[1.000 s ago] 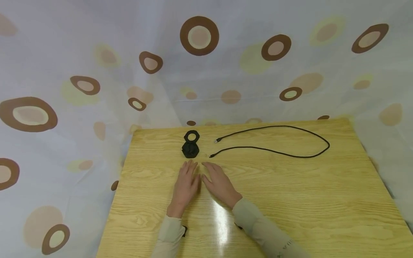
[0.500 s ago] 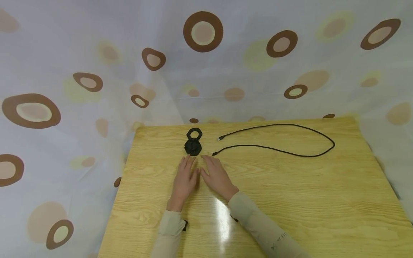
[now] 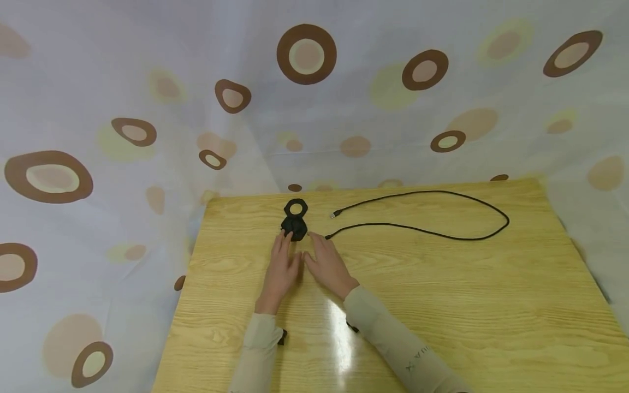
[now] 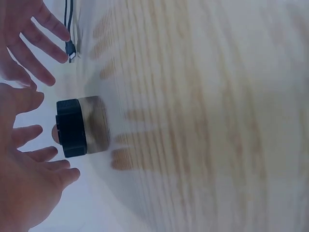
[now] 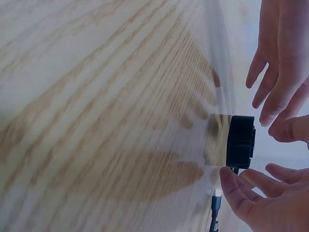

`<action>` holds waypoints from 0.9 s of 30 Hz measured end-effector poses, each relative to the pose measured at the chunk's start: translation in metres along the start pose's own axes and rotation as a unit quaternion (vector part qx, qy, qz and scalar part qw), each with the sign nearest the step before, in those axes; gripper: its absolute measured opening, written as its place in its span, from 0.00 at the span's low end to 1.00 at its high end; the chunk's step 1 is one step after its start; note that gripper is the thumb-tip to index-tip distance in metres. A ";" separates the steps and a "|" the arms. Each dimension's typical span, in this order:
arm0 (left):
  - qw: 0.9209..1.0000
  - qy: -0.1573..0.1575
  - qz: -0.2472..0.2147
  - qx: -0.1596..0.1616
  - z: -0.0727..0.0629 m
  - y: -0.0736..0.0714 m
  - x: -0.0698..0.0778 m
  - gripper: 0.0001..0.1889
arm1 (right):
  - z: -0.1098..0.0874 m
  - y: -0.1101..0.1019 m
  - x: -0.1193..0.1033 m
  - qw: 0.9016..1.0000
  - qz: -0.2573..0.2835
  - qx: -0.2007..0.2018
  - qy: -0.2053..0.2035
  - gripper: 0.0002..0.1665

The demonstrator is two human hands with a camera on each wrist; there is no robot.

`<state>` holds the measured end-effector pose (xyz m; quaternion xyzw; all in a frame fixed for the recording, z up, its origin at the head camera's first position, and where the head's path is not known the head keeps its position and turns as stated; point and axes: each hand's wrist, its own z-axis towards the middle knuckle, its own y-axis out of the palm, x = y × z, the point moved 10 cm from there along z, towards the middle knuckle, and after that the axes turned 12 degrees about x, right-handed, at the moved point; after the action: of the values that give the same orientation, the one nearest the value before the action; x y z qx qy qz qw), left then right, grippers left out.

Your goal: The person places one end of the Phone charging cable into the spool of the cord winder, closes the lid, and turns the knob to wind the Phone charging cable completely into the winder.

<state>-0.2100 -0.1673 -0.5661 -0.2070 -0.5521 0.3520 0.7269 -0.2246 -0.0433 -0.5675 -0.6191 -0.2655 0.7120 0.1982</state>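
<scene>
A thick black hexagonal case (image 3: pixel 295 225) lies on the table toward the back, with a flat black hexagonal ring (image 3: pixel 288 209) adjoining its far side. My left hand (image 3: pixel 281 273) reaches up to the case's near edge, its fingertips overlapping that edge in the head view; in the left wrist view the fingers are spread beside the black case (image 4: pixel 71 128). My right hand (image 3: pixel 330 267) is at the case's near right, fingers extended, the fingertips between it and one end of a black cable (image 3: pixel 383 224). Neither hand grips anything. The right wrist view shows both hands flanking the case (image 5: pixel 240 141).
The cable makes a long loop to the right, its silver USB plug (image 3: pixel 335 214) lying right of the ring. A patterned curtain (image 3: pixel 358 98) hangs behind and beside the wooden table (image 3: pixel 442 305). Light glares off the table between the forearms.
Both hands have slid forward, away from the body, toward the black case. The left fingertips now overlap its near edge. Case, ring and cable stay in place; the head view shifts slightly.
</scene>
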 end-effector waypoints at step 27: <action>0.997 -0.037 -0.028 -0.067 0.027 0.018 -0.023 0.34 | 0.023 0.021 -0.003 0.995 0.088 0.008 0.041 0.38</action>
<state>-0.2435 -0.1747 -0.5854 -0.2265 -0.6063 0.3015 0.7002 -0.2463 -0.0647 -0.5765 -0.6671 -0.1954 0.7029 0.1505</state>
